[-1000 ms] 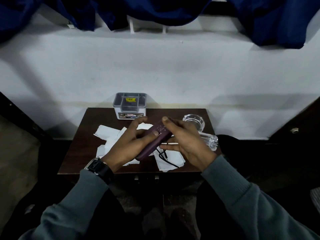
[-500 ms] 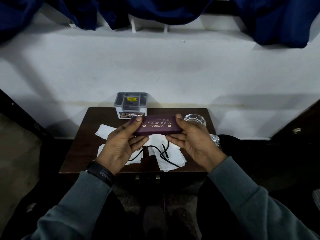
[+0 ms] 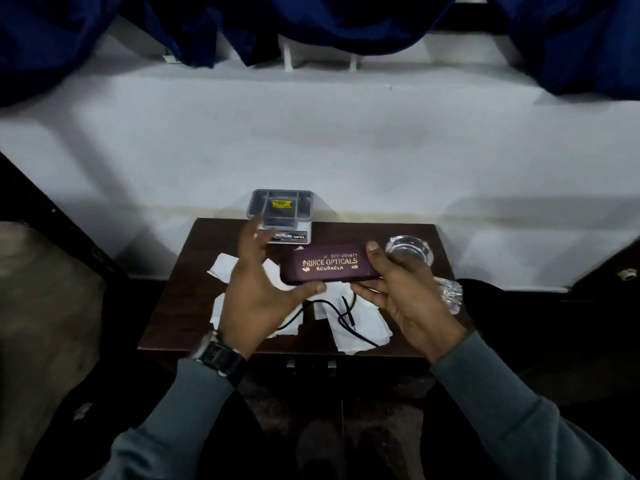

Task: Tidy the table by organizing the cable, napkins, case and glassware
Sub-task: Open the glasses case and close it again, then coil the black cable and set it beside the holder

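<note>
A maroon spectacle case with gold lettering is held level above the small dark table. My right hand grips its right end, thumb on top. My left hand is spread beside its left end; only the thumb tip touches the case's lower edge. Below the case lie several crumpled white napkins with a black cable looped over them. A clear glass bowl stands at the back right, and a cut glass lies at the right edge, partly hidden by my right hand.
A grey compartment box stands at the table's back edge against the white wall. Blue curtains hang above. Dark furniture flanks the table on both sides. My knees are under the front edge.
My left hand has let go of the case's left end and spread its fingers. The case has shifted slightly right, held by my right hand.
</note>
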The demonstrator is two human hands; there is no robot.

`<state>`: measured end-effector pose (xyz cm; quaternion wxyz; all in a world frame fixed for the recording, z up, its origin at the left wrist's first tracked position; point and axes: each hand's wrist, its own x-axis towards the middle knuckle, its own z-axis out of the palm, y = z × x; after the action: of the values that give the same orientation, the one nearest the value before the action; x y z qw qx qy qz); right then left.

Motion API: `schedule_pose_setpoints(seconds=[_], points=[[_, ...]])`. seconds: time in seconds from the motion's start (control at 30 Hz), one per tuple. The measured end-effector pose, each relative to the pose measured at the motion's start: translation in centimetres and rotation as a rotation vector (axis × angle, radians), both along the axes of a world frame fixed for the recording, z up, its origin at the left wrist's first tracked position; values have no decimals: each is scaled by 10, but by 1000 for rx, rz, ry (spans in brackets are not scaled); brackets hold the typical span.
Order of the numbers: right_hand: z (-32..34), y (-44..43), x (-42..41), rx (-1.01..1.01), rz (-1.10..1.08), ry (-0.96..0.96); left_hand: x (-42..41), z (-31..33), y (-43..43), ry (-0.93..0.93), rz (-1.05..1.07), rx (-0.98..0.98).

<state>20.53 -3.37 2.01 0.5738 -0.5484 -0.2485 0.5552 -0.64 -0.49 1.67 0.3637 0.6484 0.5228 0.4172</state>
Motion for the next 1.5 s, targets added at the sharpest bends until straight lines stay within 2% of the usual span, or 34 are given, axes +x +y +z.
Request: schedule_pose_setpoints(seconds=[0.07,0.13,0.37,0.5,0.6,0.73,0.9,1.2,1.5], points=[[-3,5,-11,10,43,-61,-9,2,5,355,-161,245],[-5,11,-25,8,78,-64,-15,6,11,535,-209,317],[-13,36,-55,-12,194,-41,-50,15,51,607,-332,282],[-26,32,-53,21,162,-225,-89,13,96,705,-281,277],[-35,20,-43,80,73,-363,-127,7,143,771,-207,161],[-49,0,-35,187,87,-461,-149,-14,188,921,-199,67],[-61,-12,-29,247,92,-497,-136,-46,219,936,-249,15],[-71,-13,-16,268,65,-561,-120,-72,250,940,-187,-90],[-53,-7,0,234,54,-618,-108,-57,213,912,-76,-97]])
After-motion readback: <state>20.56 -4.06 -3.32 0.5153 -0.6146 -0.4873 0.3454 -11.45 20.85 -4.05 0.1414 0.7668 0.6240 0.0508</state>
